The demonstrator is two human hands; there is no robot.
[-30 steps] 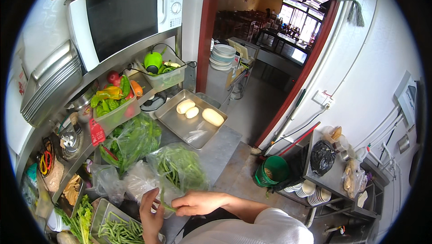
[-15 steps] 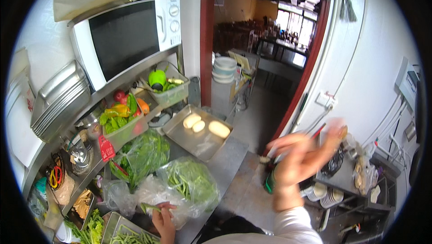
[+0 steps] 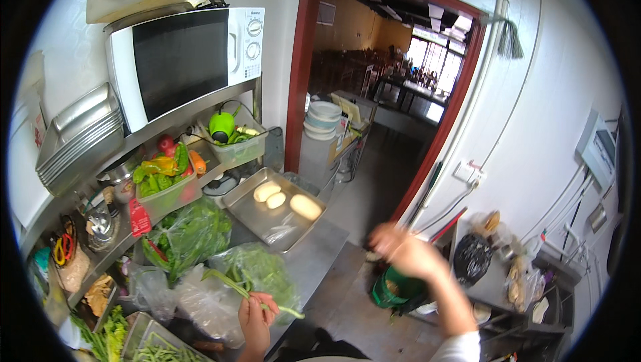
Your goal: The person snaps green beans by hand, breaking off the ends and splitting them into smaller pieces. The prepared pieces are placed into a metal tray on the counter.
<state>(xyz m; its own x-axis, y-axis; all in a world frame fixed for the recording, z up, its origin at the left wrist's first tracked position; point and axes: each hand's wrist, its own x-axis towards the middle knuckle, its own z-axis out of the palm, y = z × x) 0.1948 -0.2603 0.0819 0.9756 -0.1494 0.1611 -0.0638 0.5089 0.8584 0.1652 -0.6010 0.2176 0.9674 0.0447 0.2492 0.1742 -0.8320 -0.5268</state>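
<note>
My left hand (image 3: 255, 318) is closed on a few long green beans (image 3: 230, 284), whose ends stick out on both sides of the fingers. It hovers by the counter's near edge, beside a clear plastic bag (image 3: 212, 308). Behind it lies another bag with more green beans (image 3: 262, 270). My right hand (image 3: 408, 253) is stretched out to the right, above a green bin (image 3: 383, 290) on the floor. Motion smears its fingers, so whether they hold anything is unclear. At the lower left, a metal tray (image 3: 138, 330) contains cut green bean pieces (image 3: 165, 350).
A metal tray (image 3: 284, 236) with peeled potatoes (image 3: 305, 206) sits at the counter's far end. Bagged leafy greens (image 3: 190, 232) lie left of it. A microwave (image 3: 183, 58) stands on the shelf above tubs of peppers (image 3: 163, 175). A black bag (image 3: 473, 258) rests on the right-hand counter.
My right hand has swung down from a raised position to above the green bin. My left hand has risen slightly, and several long beans now show in it. The view has shifted right.
</note>
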